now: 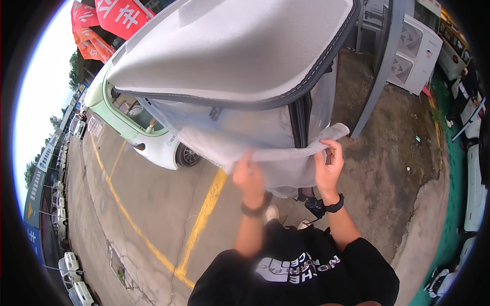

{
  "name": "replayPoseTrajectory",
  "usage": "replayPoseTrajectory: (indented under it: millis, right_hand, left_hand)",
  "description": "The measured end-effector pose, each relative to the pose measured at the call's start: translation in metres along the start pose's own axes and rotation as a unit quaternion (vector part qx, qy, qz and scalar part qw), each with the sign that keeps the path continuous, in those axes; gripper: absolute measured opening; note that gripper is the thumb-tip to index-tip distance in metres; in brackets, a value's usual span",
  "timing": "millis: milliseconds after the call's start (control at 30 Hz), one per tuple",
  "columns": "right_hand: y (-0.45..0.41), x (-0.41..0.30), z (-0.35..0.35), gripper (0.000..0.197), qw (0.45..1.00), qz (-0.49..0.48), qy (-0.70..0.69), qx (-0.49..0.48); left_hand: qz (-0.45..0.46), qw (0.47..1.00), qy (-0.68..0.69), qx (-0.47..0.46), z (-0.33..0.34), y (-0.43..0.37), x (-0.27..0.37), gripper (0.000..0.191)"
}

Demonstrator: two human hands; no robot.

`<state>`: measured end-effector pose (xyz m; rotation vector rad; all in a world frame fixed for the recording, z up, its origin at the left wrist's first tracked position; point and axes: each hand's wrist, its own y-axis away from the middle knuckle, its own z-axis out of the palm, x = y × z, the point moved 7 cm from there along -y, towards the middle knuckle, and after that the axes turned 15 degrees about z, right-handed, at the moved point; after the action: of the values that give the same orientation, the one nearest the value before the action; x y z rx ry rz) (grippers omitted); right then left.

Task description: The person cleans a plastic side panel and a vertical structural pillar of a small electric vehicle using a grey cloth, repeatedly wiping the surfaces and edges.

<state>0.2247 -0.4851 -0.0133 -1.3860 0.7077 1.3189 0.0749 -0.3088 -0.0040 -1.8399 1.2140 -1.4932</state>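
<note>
A light grey fabric flap (pixel 291 172) hangs in front of me, its upper edge folded into a soft roll. My right hand (pixel 330 164) pinches that rolled edge near its right end, thumb in front. My left hand (pixel 249 181), blurred, is closed on the cloth further left; its fingertips are not distinct. Behind the flap is a clear plastic panel (pixel 249 122) with a vertical dark zipper (pixel 301 122). Above it bulges a pale grey canopy top (pixel 237 49), edged in dark stitched trim. A black buckle or strap part (pixel 314 206) hangs beside my right wrist.
A pale green and white small car (pixel 160 153) with an open rear stands to the left. A grey metal post (pixel 377 76) and a white outdoor air-conditioning unit (pixel 415 53) are at the right. Yellow lines (pixel 203 206) mark the concrete. Red flags (pixel 118 17) hang at upper left.
</note>
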Motion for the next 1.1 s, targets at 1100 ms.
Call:
replayPoseTrajectory:
  millis: [1100]
  right_hand:
    - [-0.011,-0.022,0.042,0.094,0.961,-0.2,0.189,0.006]
  left_hand:
    - [0.195,0.973,0.094,-0.085,0.089,-0.023,0.023,0.059]
